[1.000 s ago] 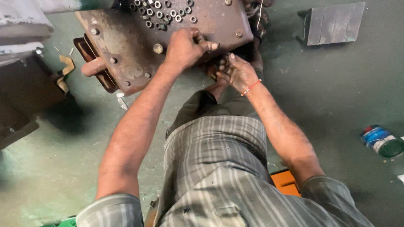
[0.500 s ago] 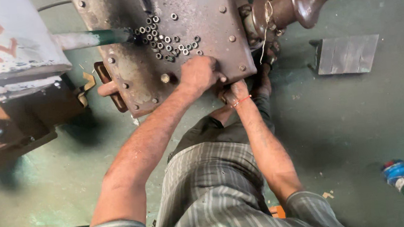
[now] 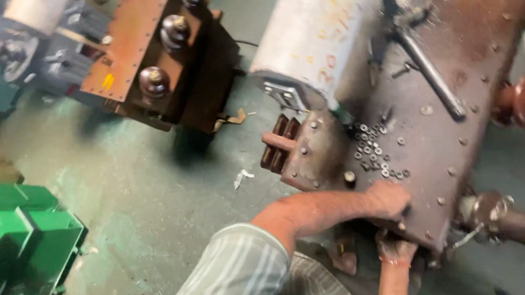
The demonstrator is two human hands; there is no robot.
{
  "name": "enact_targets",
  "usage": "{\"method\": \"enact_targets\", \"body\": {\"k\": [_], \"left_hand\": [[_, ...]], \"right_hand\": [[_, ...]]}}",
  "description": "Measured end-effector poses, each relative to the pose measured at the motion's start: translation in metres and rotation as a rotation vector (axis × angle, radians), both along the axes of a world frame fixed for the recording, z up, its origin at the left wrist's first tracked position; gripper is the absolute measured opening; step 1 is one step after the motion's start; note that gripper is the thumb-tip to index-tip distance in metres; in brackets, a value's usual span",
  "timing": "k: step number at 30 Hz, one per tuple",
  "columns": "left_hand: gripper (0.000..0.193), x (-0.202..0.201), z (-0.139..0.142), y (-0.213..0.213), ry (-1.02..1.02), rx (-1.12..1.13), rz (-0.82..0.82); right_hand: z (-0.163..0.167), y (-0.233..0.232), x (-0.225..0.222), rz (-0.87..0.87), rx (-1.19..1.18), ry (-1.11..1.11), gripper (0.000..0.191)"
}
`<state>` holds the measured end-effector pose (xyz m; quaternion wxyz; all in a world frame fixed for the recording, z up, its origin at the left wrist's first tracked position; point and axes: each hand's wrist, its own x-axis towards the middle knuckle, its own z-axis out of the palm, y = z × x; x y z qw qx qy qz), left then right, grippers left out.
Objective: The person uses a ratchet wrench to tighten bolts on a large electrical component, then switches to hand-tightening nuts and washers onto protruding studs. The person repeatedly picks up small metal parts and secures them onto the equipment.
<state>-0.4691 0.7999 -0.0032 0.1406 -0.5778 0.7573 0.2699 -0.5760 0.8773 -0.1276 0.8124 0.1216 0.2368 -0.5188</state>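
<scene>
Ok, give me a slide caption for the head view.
Left hand pressing on rusty metal cover, right hand at its edge.

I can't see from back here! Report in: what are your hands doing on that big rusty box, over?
Left hand flat on the rusty lid. Right hand at the lid's lower edge, grip unclear. Loose nuts piled just above the left hand.

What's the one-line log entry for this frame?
left hand: flat on rusty cover plate edge | right hand: under edge, grip hidden | loose nuts on plate

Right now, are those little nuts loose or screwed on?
Loose: the nuts lie in a scattered pile on the rusty metal cover.
</scene>
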Motion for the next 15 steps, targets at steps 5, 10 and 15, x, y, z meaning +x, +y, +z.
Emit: {"method": "enact_targets", "body": {"k": [5,10,15], "left_hand": [[0.055,-0.0007,0.0008,-0.0010,0.043,0.009,0.044],[0.054,-0.0016,-0.0013,-0.0033,0.048,0.027,0.049],[0.058,-0.0017,0.0006,-0.0044,0.006,0.010,0.000]], "right_hand": [[-0.0004,0.0035,0.0000,0.032,0.009,0.002,0.042],[0.0004,0.0059,-0.0005,0.046,0.053,-0.006,0.040],[-0.0011,0.0014,0.0028,0.035,0.060,-0.033,0.038]]}}
